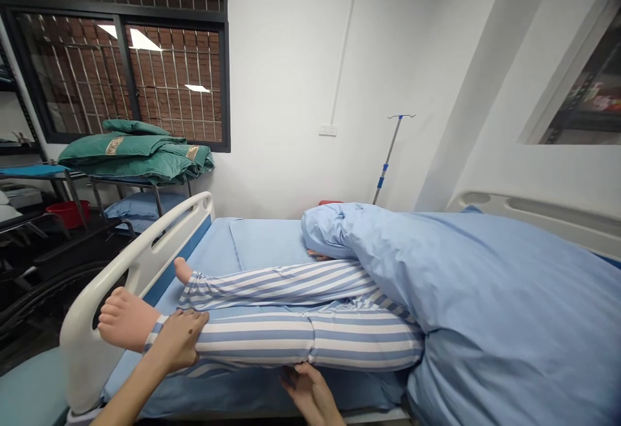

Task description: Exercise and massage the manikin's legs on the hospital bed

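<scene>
While the left hand (183,339) clasps the near striped leg (257,339) just above its ankle, the right hand (313,392) curls at the knee's underside, its hold impossible to tell; the leg stretches over the blue sheet (266,242), its thigh running under the quilt (466,290).

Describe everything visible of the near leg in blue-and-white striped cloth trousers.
This leg stretches nearly straight over the light-blue sheet, its bare foot toes-up by the white plastic footboard. A crease or seam crosses the trousers near the knee. The left hand grips above the ankle; the right hand touches its underside. A puffy light-blue quilt covers its upper end.
</scene>
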